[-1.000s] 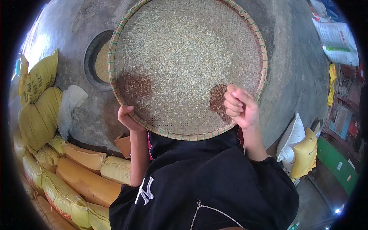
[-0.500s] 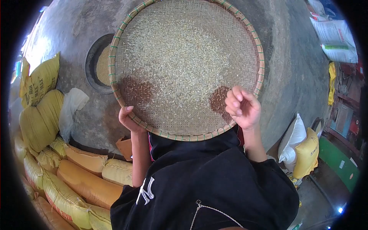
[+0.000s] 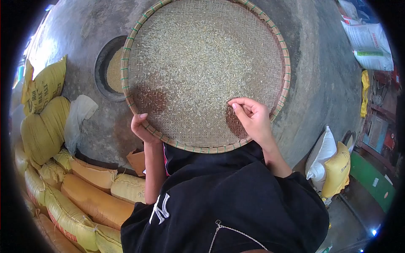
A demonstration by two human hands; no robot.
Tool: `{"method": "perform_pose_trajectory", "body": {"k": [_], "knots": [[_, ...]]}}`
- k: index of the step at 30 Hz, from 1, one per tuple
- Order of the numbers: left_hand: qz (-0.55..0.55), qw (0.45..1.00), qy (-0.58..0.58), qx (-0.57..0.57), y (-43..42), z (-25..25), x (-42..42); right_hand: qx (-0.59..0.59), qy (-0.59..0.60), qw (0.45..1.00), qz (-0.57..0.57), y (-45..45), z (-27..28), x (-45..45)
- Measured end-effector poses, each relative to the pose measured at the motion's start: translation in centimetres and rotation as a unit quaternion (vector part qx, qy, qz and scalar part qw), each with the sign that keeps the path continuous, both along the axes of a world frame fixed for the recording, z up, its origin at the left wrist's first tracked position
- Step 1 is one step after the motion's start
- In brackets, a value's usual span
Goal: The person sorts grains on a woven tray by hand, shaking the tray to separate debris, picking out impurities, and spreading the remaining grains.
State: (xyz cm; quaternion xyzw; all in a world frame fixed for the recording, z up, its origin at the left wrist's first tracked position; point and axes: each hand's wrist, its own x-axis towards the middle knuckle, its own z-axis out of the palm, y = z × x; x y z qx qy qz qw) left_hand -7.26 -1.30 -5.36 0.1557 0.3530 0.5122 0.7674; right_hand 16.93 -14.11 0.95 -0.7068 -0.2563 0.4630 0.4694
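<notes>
A round woven bamboo winnowing tray (image 3: 288,76) with green ties along its rim is held in front of my body. Pale, husk-like grains (image 3: 190,55) are spread thinly over its weave. My left hand (image 3: 144,127) is closed around the near-left rim, thumb on top. Over the near-right part of the tray, my right hand (image 3: 255,119) has thumb and forefinger pinched together at the grains; whatever is between the fingertips is too small to make out. A dark reddish patch (image 3: 236,123) shows beside the right hand, another (image 3: 150,98) near the left.
Left of the tray, a dark round basin (image 3: 101,80) holds yellowish grain and stands on the concrete floor (image 3: 325,80). Filled yellow and orange sacks (image 3: 93,196) are stacked at lower left. A white sack (image 3: 322,152) and a yellow sack (image 3: 337,168) stand at right.
My right hand has moved left from near the rim and turned, its fingers now pinched at the grains. The right dark patch shifted slightly. My left hand keeps its hold on the rim.
</notes>
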Motion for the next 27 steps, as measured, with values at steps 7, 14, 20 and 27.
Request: {"method": "perform_pose_trajectory", "body": {"k": [7, 14, 20, 27], "knots": [[0.013, 1.000, 0.022, -0.005, 0.0, -0.2, -0.2, -0.024, -0.202, 0.977, 0.060, 0.2, -0.2, -0.5], [0.010, 1.000, -0.004, -0.014, -0.1, -0.2, -0.2, -0.007, -0.250, 0.967, 0.056, 0.3, -0.4, -0.9], [0.004, 1.000, 0.017, -0.006, 0.0, -0.1, -0.1, -0.010, -0.117, 0.993, 0.034, 0.1, -0.6, -0.1], [-0.008, 1.000, 0.025, 0.002, 0.0, 0.3, 0.0, 0.031, -0.271, 0.957, 0.102, 0.2, -0.6, -0.2]]}}
